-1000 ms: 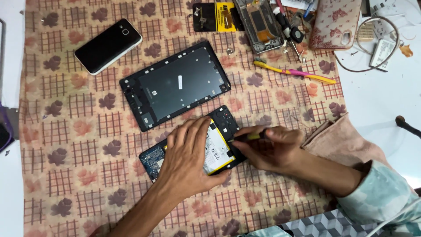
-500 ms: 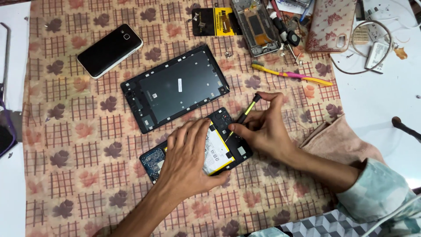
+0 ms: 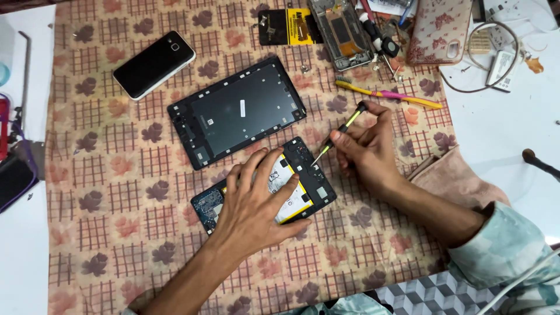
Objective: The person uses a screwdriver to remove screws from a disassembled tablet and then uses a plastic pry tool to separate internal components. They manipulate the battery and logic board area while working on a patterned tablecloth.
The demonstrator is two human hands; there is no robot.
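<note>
An opened tablet body (image 3: 303,175) with a white battery and blue circuit board lies on the patterned cloth (image 3: 116,221). My left hand (image 3: 254,204) presses flat on it, fingers spread over the battery. My right hand (image 3: 364,146) grips a small yellow-and-black screwdriver (image 3: 341,131), held tilted, its tip just above the upper right corner of the tablet body. A black tablet back frame (image 3: 236,111) lies just beyond, face up.
A black smartphone (image 3: 153,64) lies at the upper left. A yellow and pink toothbrush (image 3: 391,94), a stripped phone frame (image 3: 341,32), a floral phone case (image 3: 438,29), a coiled cable (image 3: 490,52) and small tools crowd the top right. A white table (image 3: 513,122) borders the cloth.
My right hand has lifted the screwdriver from lying low over the device to a tilted, upright hold and shifted right. My left hand stays pressed on the battery.
</note>
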